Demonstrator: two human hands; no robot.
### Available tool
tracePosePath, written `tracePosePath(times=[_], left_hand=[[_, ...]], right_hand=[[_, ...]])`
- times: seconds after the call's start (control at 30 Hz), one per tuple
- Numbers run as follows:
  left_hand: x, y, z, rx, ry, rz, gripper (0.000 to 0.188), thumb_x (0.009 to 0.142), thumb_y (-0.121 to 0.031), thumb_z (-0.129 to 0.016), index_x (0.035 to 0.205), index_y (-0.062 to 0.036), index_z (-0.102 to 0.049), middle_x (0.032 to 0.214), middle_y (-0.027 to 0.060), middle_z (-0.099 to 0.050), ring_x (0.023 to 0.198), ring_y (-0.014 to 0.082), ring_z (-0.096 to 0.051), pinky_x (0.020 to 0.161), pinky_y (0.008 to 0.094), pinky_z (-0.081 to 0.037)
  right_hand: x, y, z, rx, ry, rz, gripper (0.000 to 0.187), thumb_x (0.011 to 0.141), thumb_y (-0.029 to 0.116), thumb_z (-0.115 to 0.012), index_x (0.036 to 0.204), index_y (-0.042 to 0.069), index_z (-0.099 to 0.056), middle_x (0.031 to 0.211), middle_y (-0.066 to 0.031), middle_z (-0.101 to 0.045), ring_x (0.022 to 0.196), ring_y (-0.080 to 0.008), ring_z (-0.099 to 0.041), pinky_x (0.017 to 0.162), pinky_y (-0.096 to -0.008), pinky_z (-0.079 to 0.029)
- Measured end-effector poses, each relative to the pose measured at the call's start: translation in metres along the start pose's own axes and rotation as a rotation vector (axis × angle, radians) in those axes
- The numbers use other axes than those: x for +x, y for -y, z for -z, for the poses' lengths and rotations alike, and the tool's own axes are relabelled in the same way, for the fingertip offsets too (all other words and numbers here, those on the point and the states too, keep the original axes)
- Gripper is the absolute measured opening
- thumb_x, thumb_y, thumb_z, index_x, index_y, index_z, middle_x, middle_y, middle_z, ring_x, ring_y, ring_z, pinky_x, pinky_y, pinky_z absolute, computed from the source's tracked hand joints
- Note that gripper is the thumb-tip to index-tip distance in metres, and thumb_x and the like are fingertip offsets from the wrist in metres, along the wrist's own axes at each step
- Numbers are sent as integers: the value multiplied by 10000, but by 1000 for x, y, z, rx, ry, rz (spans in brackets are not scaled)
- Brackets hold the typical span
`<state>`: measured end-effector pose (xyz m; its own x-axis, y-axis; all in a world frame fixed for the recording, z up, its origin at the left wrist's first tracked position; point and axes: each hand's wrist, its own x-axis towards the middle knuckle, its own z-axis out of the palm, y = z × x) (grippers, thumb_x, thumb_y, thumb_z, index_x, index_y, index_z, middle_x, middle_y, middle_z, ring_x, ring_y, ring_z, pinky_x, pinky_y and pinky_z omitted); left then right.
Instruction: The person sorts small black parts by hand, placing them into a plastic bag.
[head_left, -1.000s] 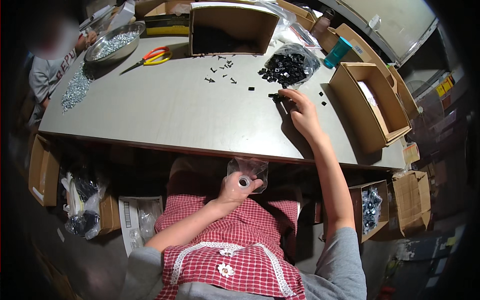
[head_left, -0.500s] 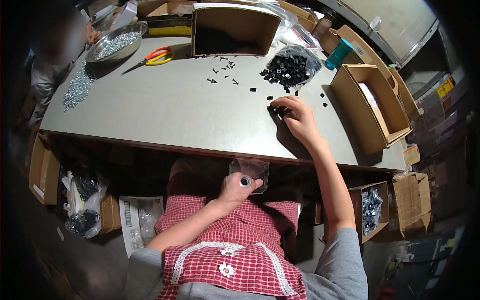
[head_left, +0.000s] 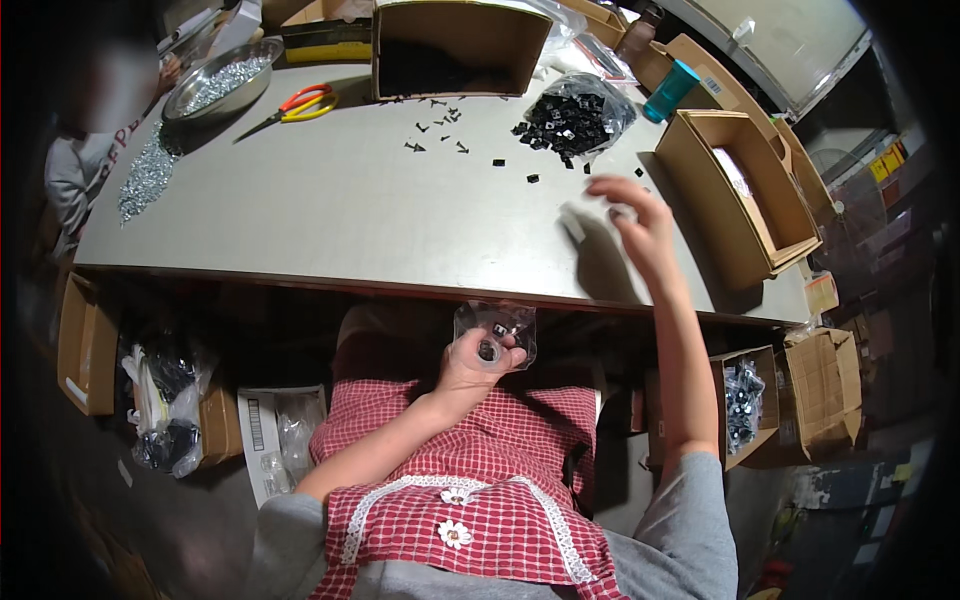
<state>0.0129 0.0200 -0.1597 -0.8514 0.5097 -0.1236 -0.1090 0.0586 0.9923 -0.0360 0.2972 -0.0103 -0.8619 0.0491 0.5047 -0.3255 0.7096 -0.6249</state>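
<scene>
Head cam: left hand (head_left: 478, 362) is gripping a clear bag (head_left: 497, 328) below the worktop (head_left: 330, 215) edge, right hand (head_left: 640, 225) is hovering fingers spread, empty, near the black parts pile (head_left: 570, 115).

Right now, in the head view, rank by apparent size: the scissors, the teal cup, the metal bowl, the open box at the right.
1. Open box
2. Metal bowl
3. Scissors
4. Teal cup
Fisheye bending makes the middle two unsure.

Clear little bag and the pile of black bits

The small clear plastic bag (head_left: 497, 330) sits below the table edge over the lap, mouth open upward, a few dark pieces inside. The black plastic parts (head_left: 572, 115) lie heaped on a crinkled clear bag at the table's far side, strays scattered nearby.
</scene>
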Motion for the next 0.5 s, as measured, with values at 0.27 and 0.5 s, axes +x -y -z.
tracePosePath(times=[0.27, 0.5], left_hand=[[-2, -1, 0, 28, -54, -74, 342, 871, -236, -866, 1070, -10, -703, 994, 75, -739, 908, 148, -695, 824, 310, -566], [-3, 4, 0, 75, -75, -113, 394, 883, -290, -851, 1100, -1, -697, 1008, 114, -767, 923, 192, -742, 815, 338, -588]], right_hand=[[39, -125, 51, -570, 52, -159, 504, 773, -105, -509, 1212, 21, -723, 1242, -196, -683, 1147, -377, -654, 989, -405, -535], [42, -74, -9, -299, -26, -32, 417, 794, -127, -550, 1128, 38, -736, 1033, -161, -716, 963, -334, -698, 846, -408, -561]])
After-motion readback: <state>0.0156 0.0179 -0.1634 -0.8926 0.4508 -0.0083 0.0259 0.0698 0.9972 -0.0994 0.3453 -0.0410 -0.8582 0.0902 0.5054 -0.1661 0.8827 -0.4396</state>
